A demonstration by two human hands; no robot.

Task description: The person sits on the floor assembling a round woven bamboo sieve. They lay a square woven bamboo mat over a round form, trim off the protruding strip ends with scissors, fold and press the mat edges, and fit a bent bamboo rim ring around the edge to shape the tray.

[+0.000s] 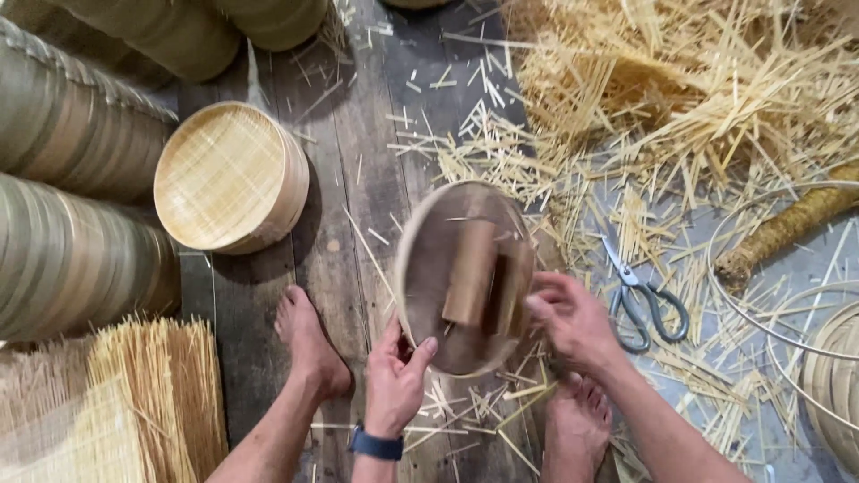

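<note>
Two hands on one round bamboo frame (429,295), held tilted at the centre of the view, above the plank floor (358,179). Left hand (394,380) closed on the lower rim at 6 o'clock, thumb up over the edge. Right hand (573,322) pinching the rim at 3 o'clock, fingers curled, partly behind the ring. Short flat bamboo pieces (470,273) seen through or inside the ring; cannot tell if fixed. Bottom of this frame apparently not yet woven, so probably an early stage. Finished woven basket (228,174) lying at 10 o'clock, stacked ones (72,259) at 9 o'clock: part of the work already done. Scissors (640,295) just beside at 3 o'clock, untouched. Loose strips (680,89) heaped at 1 o'clock, much material left.
</note>
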